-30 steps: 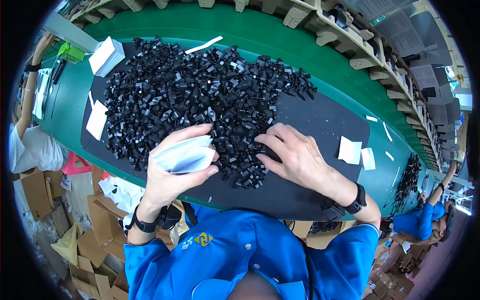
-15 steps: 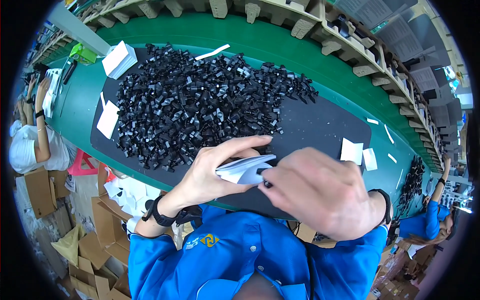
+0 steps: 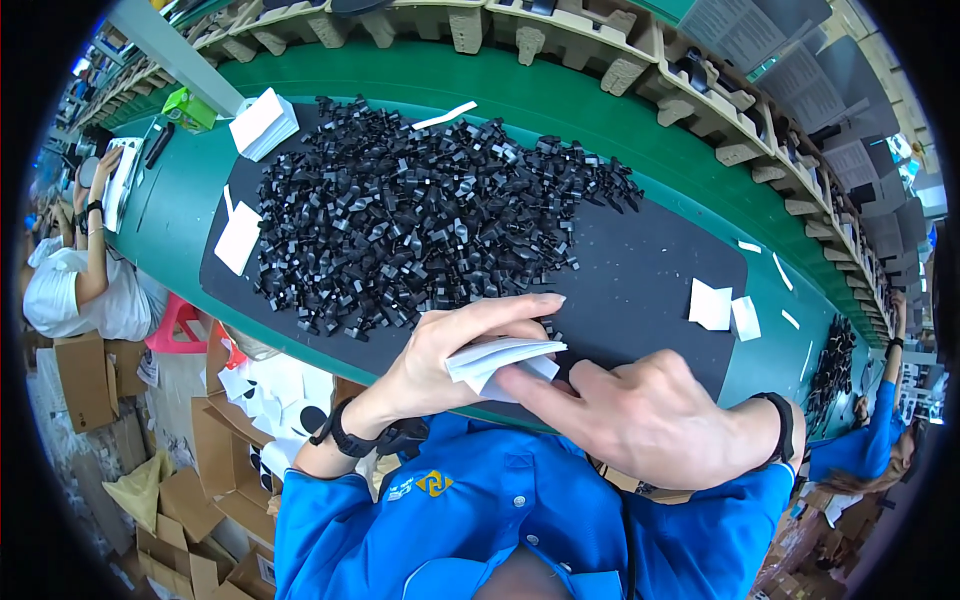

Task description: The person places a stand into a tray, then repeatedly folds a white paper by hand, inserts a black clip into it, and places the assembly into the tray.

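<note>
A small sheaf of folded white paper (image 3: 508,352) is gripped in my left hand (image 3: 428,362), its thumb and fingers closed around the near end. The index finger of my right hand (image 3: 655,415) touches the lower flap of the paper, and its other fingers are curled. Whatever the right hand may hold is hidden. Just beyond my hands, a large heap of small black plastic parts (image 3: 420,220) covers much of the dark grey mat (image 3: 650,265).
A white paper stack (image 3: 265,125) stands far left, with a loose sheet (image 3: 238,238) nearer. Two white pieces (image 3: 710,305) lie right. A tray rack (image 3: 640,60) runs behind the green table (image 3: 380,75). Cardboard boxes (image 3: 225,440) are at lower left; co-workers sit at both sides.
The black part that showed at my right fingertips is no longer visible. My right hand has lowered slightly, its index finger now against the paper. The whole view has shifted a little.
</note>
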`<action>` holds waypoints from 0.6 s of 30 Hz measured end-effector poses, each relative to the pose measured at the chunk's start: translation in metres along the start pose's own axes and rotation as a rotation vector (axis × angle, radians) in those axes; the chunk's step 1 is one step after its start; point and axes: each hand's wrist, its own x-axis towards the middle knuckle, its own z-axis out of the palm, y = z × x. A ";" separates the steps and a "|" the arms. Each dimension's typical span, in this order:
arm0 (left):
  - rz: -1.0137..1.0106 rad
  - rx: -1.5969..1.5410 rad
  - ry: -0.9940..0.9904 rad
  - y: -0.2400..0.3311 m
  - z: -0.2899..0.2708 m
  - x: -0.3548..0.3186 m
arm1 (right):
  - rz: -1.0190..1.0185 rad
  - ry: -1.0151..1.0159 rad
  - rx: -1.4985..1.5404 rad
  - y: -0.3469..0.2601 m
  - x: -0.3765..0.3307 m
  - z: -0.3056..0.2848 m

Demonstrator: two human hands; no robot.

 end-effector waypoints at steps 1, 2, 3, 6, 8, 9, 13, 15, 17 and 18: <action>-0.001 -0.001 0.000 -0.001 -0.001 0.002 | 0.004 -0.025 -0.021 0.002 0.002 0.004; 0.033 0.033 -0.010 -0.001 -0.002 0.003 | 0.008 -0.050 -0.042 0.004 0.004 0.009; 0.067 0.065 -0.020 -0.002 -0.003 0.005 | 0.012 -0.075 -0.064 0.006 0.006 0.011; 0.113 0.083 -0.030 -0.005 -0.002 0.009 | 0.012 -0.159 -0.017 0.010 0.012 0.014; 0.132 0.056 -0.032 -0.007 0.001 0.010 | 0.004 -0.201 0.007 0.013 0.015 0.012; 0.133 0.059 -0.030 -0.003 0.000 0.009 | 0.013 -0.180 0.052 0.016 0.014 0.007; -0.012 -0.145 0.292 0.014 0.003 0.004 | 0.038 -0.102 0.171 0.026 0.012 -0.005; -0.013 -0.127 0.266 0.010 0.005 0.000 | 0.011 -0.045 0.259 0.028 0.008 -0.008; -0.011 -0.103 0.273 0.013 0.006 -0.006 | 0.081 0.114 0.379 0.022 0.001 -0.007; -0.070 -0.144 0.297 0.017 0.007 -0.008 | 0.159 0.270 0.504 0.018 -0.004 -0.006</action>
